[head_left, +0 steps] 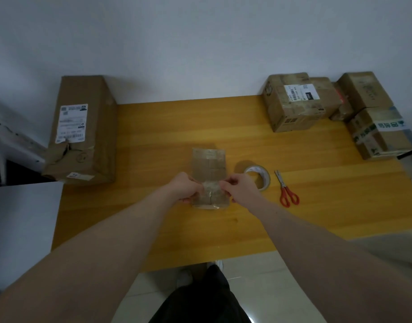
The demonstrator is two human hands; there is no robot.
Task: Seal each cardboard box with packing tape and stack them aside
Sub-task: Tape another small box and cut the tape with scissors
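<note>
Two hands are meeting over the small cardboard box (pixel 209 177) in the middle of the wooden bench (pixel 153 141). The left hand (pixel 186 188) is gripping its near left edge, while the right hand (pixel 238 186) is pinching a strip of clear tape (pixel 211 188) stretched across the near end. A tape roll (pixel 258 177) and red-handled scissors (pixel 285 190) are lying just right of it. Other boxes are standing at both far corners, against a white wall (pixel 200 43).
</note>
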